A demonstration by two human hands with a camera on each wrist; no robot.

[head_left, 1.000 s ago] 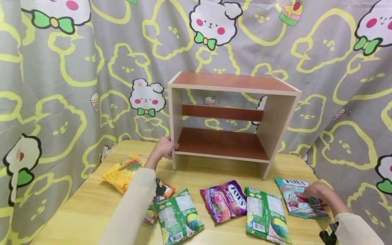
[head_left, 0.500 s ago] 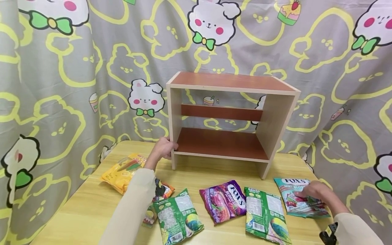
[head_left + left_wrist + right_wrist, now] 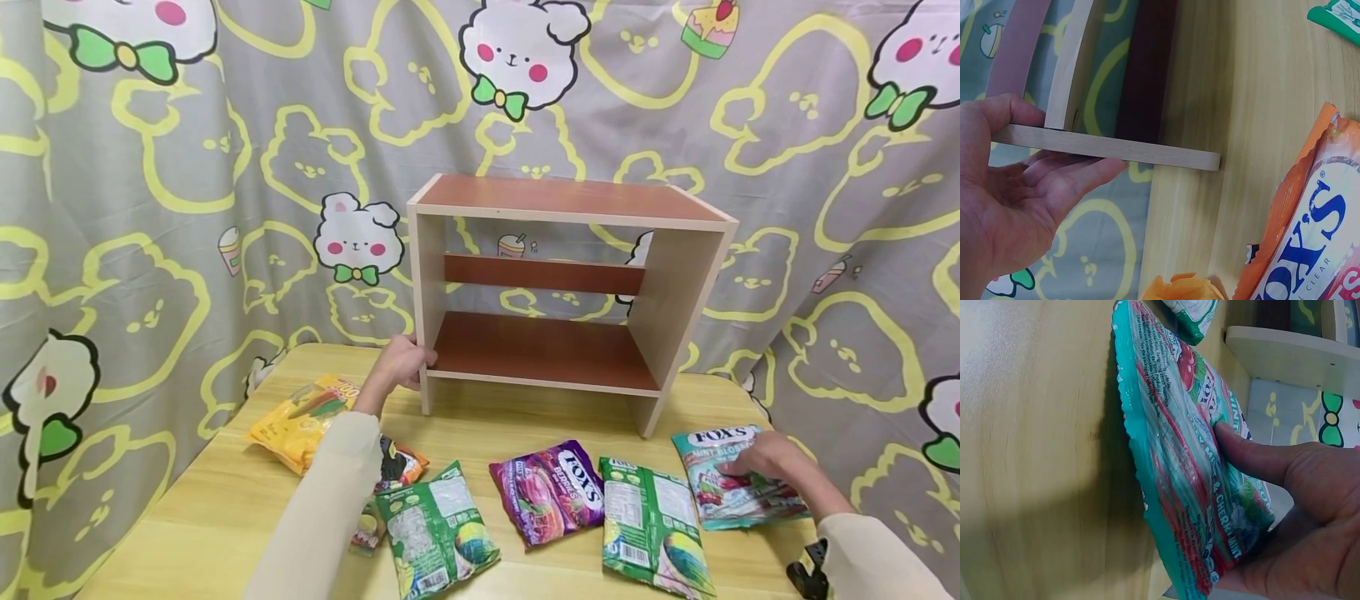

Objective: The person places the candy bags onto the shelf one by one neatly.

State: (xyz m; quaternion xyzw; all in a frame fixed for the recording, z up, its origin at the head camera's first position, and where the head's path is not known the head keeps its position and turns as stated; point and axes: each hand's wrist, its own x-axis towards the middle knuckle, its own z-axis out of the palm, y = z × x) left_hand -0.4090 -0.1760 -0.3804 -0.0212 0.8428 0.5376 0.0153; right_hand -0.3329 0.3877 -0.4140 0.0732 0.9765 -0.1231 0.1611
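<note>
My left hand [image 3: 405, 362] grips the left side panel of a small wooden shelf [image 3: 547, 350]. In the left wrist view the thumb lies on the panel's inner side and the fingers [image 3: 1079, 181] on its outer side. My right hand [image 3: 768, 462] holds a teal candy bag [image 3: 712, 492], right of the shelf. The right wrist view shows the thumb [image 3: 1254, 453] pressing on the bag's printed face, with the other fingers mostly hidden behind it. There the bag [image 3: 1197, 481] stands tilted, its crimped edge casting a shadow on the table.
Purple [image 3: 551, 496] and green candy bags [image 3: 652, 525] lie before the shelf. Another green bag [image 3: 438, 533] lies nearer the left forearm, beside a partly covered orange bag [image 3: 408, 467]. A yellow bag [image 3: 303, 421] is at the left. Patterned curtain [image 3: 300, 167] surrounds the wooden table [image 3: 202, 508].
Over the last half second the teal bag has tipped up a little in my right hand, which has risen slightly. The left hand and shelf stay in place.
</note>
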